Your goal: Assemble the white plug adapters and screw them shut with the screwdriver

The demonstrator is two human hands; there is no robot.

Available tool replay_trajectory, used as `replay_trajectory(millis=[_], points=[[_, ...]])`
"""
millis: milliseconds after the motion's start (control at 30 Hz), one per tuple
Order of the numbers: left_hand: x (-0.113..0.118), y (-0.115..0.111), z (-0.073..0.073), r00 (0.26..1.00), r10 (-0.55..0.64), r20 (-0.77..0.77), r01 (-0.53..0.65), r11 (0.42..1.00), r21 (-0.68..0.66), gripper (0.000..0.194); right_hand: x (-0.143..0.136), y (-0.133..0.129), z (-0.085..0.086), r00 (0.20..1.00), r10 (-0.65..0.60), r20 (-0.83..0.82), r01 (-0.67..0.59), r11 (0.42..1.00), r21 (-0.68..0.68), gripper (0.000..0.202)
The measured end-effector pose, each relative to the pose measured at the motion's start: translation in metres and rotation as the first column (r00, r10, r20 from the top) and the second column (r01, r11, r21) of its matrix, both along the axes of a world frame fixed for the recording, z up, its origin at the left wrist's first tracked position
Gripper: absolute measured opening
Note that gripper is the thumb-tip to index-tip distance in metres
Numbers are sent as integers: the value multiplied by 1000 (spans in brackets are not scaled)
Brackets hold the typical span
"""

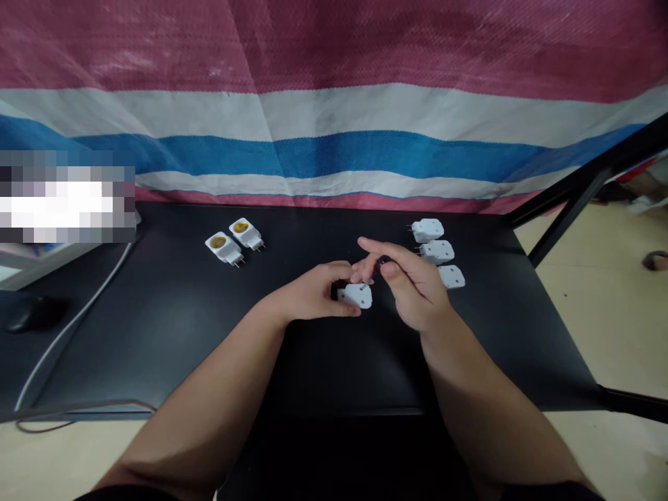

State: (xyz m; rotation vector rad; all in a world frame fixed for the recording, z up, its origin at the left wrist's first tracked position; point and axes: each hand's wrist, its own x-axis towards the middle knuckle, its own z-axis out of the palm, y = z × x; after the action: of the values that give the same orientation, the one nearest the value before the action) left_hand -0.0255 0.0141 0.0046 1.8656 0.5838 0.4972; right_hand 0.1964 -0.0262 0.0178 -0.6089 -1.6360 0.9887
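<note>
My left hand (319,291) grips a white plug-in unit (359,297) between thumb and fingers, low over the black table. The unit lies with its flat face up, and small dark holes show in it. My right hand (412,282) is closed around a small screwdriver (383,263) with a dark handle. Its thin shaft slants down to a hole near the unit's upper edge, and the right fingertips come close to the left ones. Whether the tip sits inside the hole is too small to tell.
Right of my hands stand several similar white units (437,251) in a column, the nearest partly behind my right hand. Two white units with round yellow recesses (224,248) lie left. A cable (78,323) and a black mouse (34,313) are far left; a black frame (568,188) rises right.
</note>
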Motion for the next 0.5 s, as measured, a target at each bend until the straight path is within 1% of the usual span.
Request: replay_trajectory(millis=[67, 100, 167, 233, 300, 400, 500], points=[[0, 0, 1, 1000, -7, -17, 7, 1000, -15, 37, -5, 0, -4, 996, 46, -77, -52, 996, -76, 39], [0, 0, 2, 1000, -14, -24, 14, 1000, -19, 38, -9, 0, -6, 991, 49, -121, -61, 993, -98, 38], [0, -1, 1, 999, -20, -31, 20, 1000, -22, 41, -17, -1, -9, 980, 6, -199, -24, 996, -84, 31], [0, -1, 1, 1000, -18, -23, 17, 1000, -23, 40, -23, -1, -11, 974, -80, -213, 83, 997, 6, 23], [0, -1, 1, 1000, -15, -7, 15, 1000, -17, 37, -24, -1, -13, 980, -137, -145, 157, 978, 137, 25], [1, -2, 1, 1000, -4, 8, 4, 1000, -8, 31, -20, 0, -13, 966, -258, -23, 252, 913, 322, 33], [1, -3, 1, 1000, 4, 3, -4, 1000, -6, 30, -14, 1, -10, 923, -383, -24, 354, 827, 436, 42]])
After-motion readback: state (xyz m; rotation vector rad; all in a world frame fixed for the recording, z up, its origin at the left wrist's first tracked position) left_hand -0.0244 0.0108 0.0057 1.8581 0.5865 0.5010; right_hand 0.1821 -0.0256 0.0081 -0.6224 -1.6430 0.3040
